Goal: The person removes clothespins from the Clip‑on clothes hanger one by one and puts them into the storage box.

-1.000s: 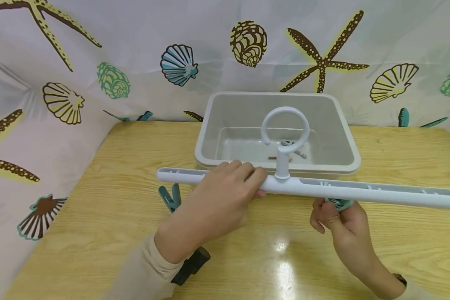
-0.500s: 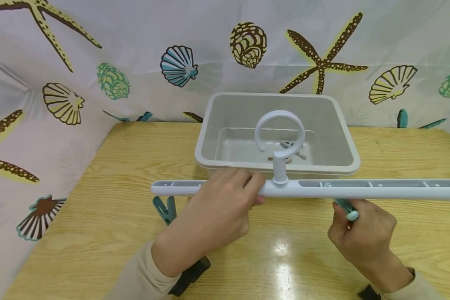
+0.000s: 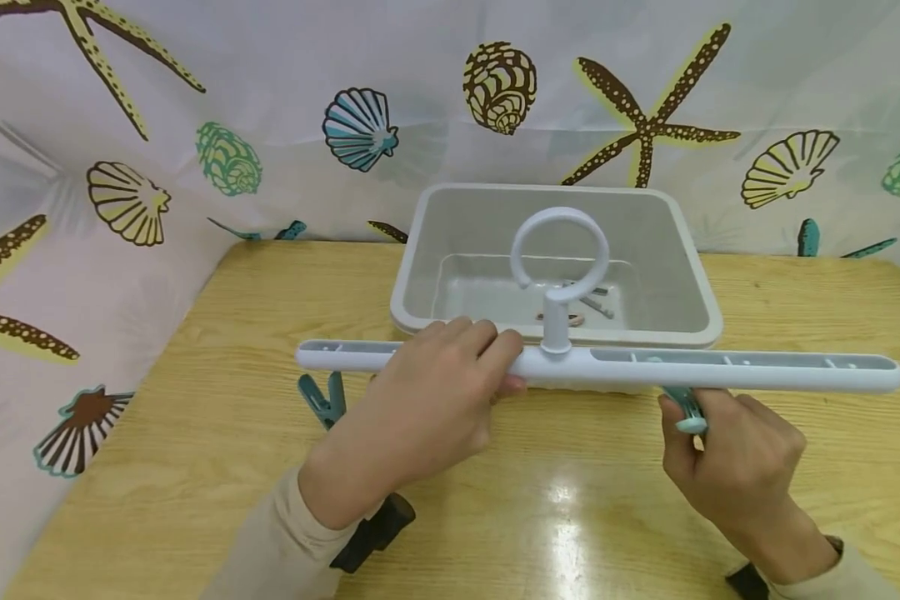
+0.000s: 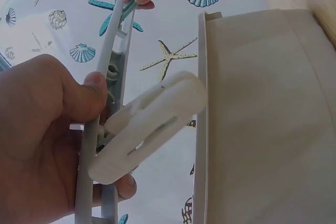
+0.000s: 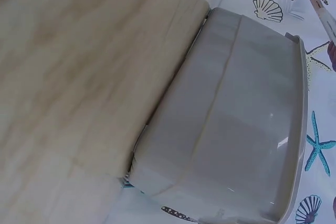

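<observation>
A: Left hand wraps hanger bar just left of its hook, above the table; right hand pinches teal clip under the bar.

B: Looks light, stiff plastic. Hold near the hook; the long ends will lever.

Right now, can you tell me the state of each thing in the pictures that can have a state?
hanger bar: lifted level above the table, hook ring upright.
left hand: grips the bar left of the hook.
right hand: pinches a teal clip under the bar.
teal clip: held at the bar's right half.
second teal clip: hangs near the bar's left end, untouched.
grey bin: upright on the table, a few small pieces inside.
</observation>
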Action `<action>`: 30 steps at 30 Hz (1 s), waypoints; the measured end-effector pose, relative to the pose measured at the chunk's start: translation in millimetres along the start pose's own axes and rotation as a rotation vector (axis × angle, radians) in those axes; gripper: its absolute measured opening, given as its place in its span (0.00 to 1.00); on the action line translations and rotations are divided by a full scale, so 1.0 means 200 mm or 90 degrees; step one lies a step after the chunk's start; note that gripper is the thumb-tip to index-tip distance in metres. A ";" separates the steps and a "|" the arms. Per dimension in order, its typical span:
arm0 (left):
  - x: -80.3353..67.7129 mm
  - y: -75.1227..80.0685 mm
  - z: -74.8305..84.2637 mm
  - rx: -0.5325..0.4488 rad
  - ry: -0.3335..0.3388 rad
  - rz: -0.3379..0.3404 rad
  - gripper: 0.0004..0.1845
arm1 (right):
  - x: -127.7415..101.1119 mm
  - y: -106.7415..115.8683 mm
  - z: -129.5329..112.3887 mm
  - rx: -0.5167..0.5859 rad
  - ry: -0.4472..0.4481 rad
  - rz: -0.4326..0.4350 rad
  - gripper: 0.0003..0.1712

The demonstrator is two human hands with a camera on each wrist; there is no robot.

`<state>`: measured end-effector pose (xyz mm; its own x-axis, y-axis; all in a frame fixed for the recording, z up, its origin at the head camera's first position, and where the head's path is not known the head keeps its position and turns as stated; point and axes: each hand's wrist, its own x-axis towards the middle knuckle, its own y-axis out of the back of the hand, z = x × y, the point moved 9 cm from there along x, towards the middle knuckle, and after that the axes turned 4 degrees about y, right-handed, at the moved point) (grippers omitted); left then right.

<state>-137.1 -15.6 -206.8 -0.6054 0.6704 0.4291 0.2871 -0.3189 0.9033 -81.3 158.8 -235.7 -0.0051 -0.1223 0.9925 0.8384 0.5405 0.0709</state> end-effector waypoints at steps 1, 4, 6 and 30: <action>0.00 0.00 -0.01 0.001 0.003 0.001 0.06 | 0.00 0.00 0.00 0.001 0.001 -0.005 0.29; 0.00 0.02 -0.02 -0.010 0.012 0.006 0.06 | 0.01 -0.01 -0.02 0.004 0.012 -0.035 0.28; 0.00 0.03 -0.04 -0.017 0.018 0.006 0.07 | 0.02 -0.02 -0.03 0.012 0.023 -0.060 0.26; 0.00 0.00 -0.09 -0.018 0.050 -0.025 0.08 | 0.05 -0.04 -0.05 0.148 -0.021 -0.303 0.21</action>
<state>-150.2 -27.8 -207.1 -0.6723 0.6282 0.3916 0.2416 -0.3139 0.9182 -82.7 144.8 -227.2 -0.3758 -0.3744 0.8477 0.5968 0.6021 0.5305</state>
